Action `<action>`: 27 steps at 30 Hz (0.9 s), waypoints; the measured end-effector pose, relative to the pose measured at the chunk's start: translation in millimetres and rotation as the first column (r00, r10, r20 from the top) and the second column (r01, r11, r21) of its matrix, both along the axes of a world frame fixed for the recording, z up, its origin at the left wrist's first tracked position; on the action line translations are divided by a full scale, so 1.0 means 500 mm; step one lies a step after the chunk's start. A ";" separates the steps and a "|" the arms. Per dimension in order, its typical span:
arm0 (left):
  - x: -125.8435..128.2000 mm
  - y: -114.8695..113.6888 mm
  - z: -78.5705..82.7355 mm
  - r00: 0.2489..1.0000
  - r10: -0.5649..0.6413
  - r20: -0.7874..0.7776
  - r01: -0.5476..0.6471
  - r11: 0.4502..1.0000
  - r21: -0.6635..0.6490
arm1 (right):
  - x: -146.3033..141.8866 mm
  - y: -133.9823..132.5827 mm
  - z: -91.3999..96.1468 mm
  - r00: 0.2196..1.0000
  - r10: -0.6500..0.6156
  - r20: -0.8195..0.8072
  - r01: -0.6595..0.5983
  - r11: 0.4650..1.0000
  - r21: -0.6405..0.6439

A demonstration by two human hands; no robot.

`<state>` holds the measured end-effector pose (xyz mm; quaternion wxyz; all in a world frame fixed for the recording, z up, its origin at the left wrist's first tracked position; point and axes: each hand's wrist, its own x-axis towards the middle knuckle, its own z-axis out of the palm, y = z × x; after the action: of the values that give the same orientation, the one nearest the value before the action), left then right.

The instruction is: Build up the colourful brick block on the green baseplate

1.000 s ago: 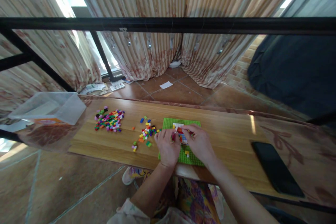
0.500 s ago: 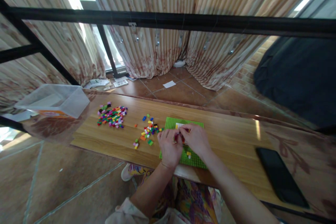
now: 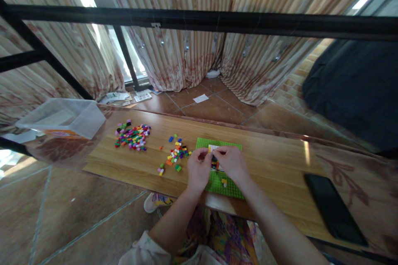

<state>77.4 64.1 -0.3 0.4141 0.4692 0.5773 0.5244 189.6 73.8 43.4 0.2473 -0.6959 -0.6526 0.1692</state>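
A green studded baseplate [image 3: 228,190] lies on the wooden board, partly covered by my hands. Toy bricks [image 3: 215,165] in white, red, orange and dark colours sit on its middle, between my hands. My left hand [image 3: 199,170] is closed in a pinch at the left side of these bricks. From the right, my right hand [image 3: 232,163] pinches over their upper part, fingertips close to the left ones. Whatever the fingertips hold is too small to make out. A small yellow and white brick piece [image 3: 224,182] rests on the plate near my right wrist.
Loose mixed bricks [image 3: 177,153] lie left of the baseplate, with a larger pile [image 3: 133,136] farther left. A clear plastic bin [image 3: 90,120] stands at the far left. On the right lies a black phone [image 3: 336,209]. A black rail [image 3: 199,20] crosses beyond the table.
My left hand has turned and drawn slightly left, its fingers now pinched higher. More of the bricks between my hands shows. My right hand stays nearly in place.
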 end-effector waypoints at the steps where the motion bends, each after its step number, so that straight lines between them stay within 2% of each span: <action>1: 0.000 0.004 0.002 1.000 -0.001 0.028 0.002 1.000 -0.027 | 0.000 0.002 0.002 1.000 -0.002 0.003 0.002 1.000 -0.014; 5: 0.001 0.014 0.011 0.997 0.014 0.071 -0.009 0.998 -0.068 | -0.005 0.010 0.007 0.998 -0.022 0.053 0.025 0.998 -0.057; 9: 0.001 0.016 0.011 0.997 0.013 0.075 -0.008 0.997 -0.072 | -0.010 0.012 0.008 0.997 0.000 0.076 0.003 0.999 -0.040; 13: -0.005 0.013 0.011 0.997 0.024 0.077 -0.018 0.998 -0.068 | 0.004 -0.010 0.009 0.996 -0.037 -0.075 0.041 0.998 0.055; 17: -0.032 -0.003 0.019 0.996 0.026 0.089 -0.027 1.000 0.001 | 0.044 -0.077 0.004 0.964 -0.115 -0.241 0.152 0.978 0.143; 20: -0.059 -0.030 0.019 0.994 0.003 0.107 -0.005 1.000 0.019 | 0.065 -0.145 -0.024 0.964 -0.168 -0.204 0.191 0.977 0.098; 22: -0.073 -0.053 0.013 0.994 -0.012 0.104 0.013 1.000 -0.007 | 0.065 -0.182 -0.052 0.979 -0.140 -0.150 0.152 0.986 0.071; 24: -0.079 -0.078 0.004 0.995 -0.038 0.097 0.043 0.998 -0.048 | 0.053 -0.203 -0.078 0.991 -0.112 -0.071 0.116 0.992 0.054; 27: -0.077 -0.110 -0.007 0.992 -0.091 0.087 0.099 0.992 -0.083 | 0.029 -0.205 -0.100 0.992 -0.092 0.086 0.089 0.995 0.040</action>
<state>39.1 8.9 -3.9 0.4822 0.4556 0.5589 0.4976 204.4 -28.9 -6.6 0.2382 -0.7270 -0.6337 0.1152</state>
